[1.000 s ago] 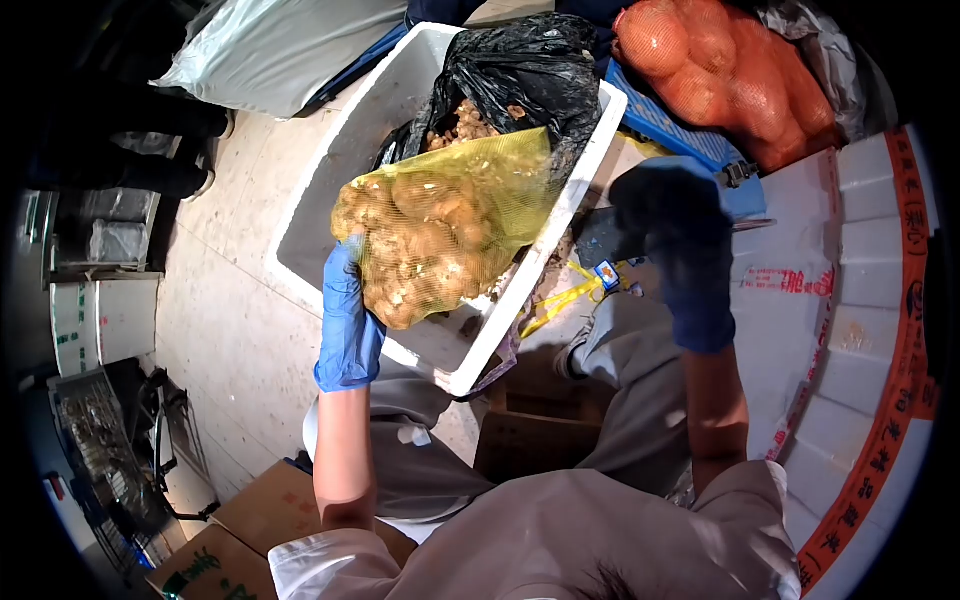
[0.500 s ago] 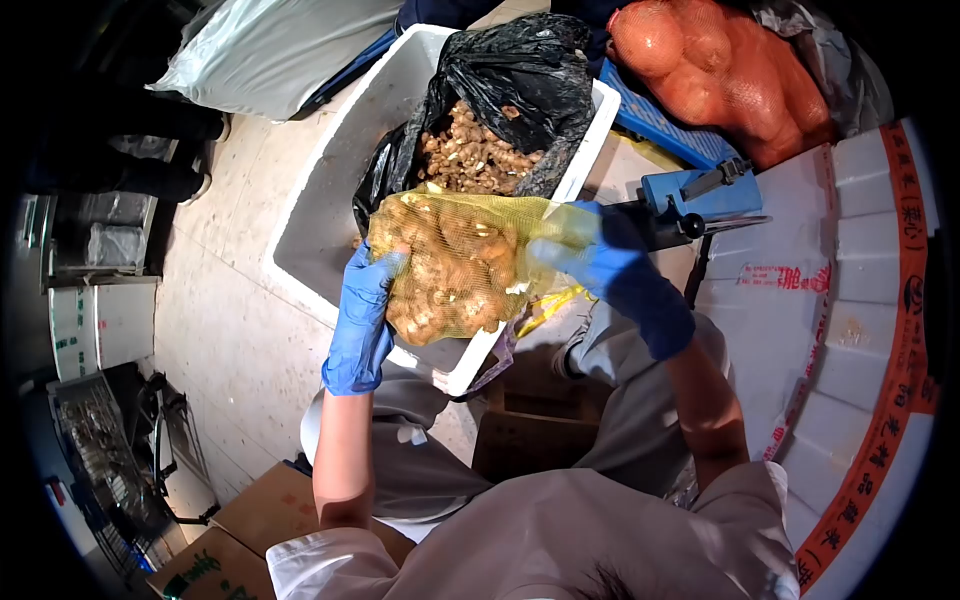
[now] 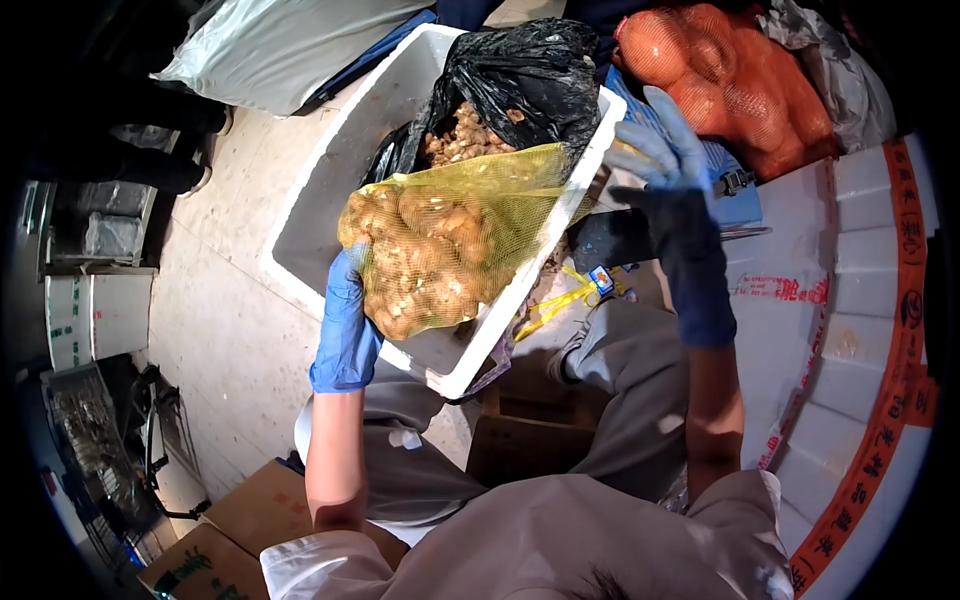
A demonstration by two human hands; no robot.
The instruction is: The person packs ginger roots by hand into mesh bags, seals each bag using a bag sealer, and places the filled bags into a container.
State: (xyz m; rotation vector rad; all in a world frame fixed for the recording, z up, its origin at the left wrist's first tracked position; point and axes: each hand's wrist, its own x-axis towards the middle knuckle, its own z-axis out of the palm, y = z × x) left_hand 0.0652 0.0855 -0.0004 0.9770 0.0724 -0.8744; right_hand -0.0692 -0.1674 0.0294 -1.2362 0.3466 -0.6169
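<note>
My left hand, in a blue glove, grips a yellow mesh bag of ginger by its lower left side. The bag is held over a white foam box, and its loose end stretches toward the upper right. Beyond it, loose ginger lies in a black plastic bag inside the box. My right hand, also gloved in blue and slightly blurred, is off the bag with its fingers spread. It is above a blue metal device, which it partly hides.
An orange net sack of round produce lies at the upper right. White foam boxes with red tape stand along the right. Yellow straps hang near my knee. Cardboard boxes sit at the lower left. A person's dark-clothed legs show at left.
My right hand has let go of the mesh bag's loose end and moved up and right, its fingers opening. The bag has shifted slightly left in my left hand.
</note>
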